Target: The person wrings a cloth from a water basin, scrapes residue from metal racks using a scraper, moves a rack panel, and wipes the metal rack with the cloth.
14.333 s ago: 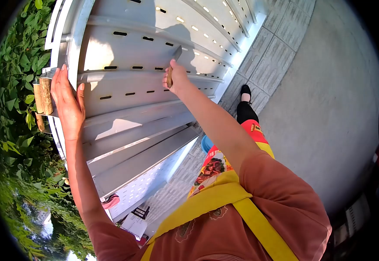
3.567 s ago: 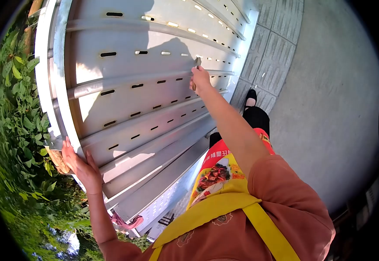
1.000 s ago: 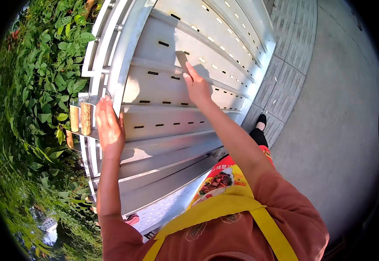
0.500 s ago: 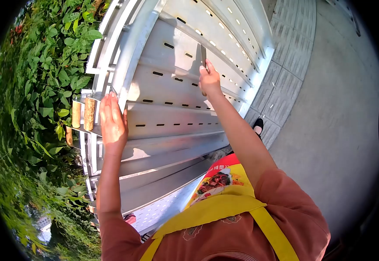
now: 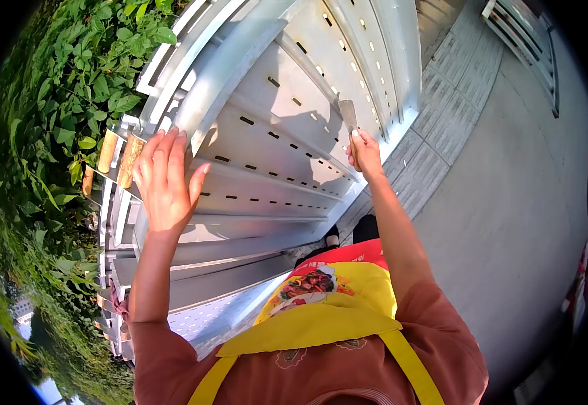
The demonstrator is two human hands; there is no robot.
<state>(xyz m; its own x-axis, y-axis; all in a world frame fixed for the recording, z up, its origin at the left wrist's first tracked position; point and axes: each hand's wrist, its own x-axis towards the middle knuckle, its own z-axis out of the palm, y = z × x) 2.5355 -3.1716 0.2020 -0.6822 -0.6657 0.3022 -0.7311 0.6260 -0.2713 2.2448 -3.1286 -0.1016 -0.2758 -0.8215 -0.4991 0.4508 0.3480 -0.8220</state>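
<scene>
You are wearing a yellow-and-red apron [image 5: 368, 277] with a food picture printed on it, over a brownish-red short-sleeved shirt [image 5: 442, 331]. Your left hand [image 5: 169, 179] is lying open, fingers extended and thumb spread, over the edge of a pale metal side rail [image 5: 233, 77]; how hard it is pressing you cannot tell from here. Just beside those fingers, light-brown wooden cylinders [image 5: 129, 162] are sticking up from a metal bracket. Farther out, your right hand [image 5: 365, 152] is gripping the handle of a scraper with a flat, greyish metal blade [image 5: 348, 115]. The blade is pointing away from you, in front of the silvery ribbed metal panel [image 5: 294, 121] with rows of narrow slots; whether it is touching the metal is unclear. Green leafy plants [image 5: 58, 115] are growing along the left. Grey patterned paving [image 5: 435, 135] is bordering smooth concrete ground [image 5: 496, 202], where a barred metal frame [image 5: 524, 40] is standing far off.
</scene>
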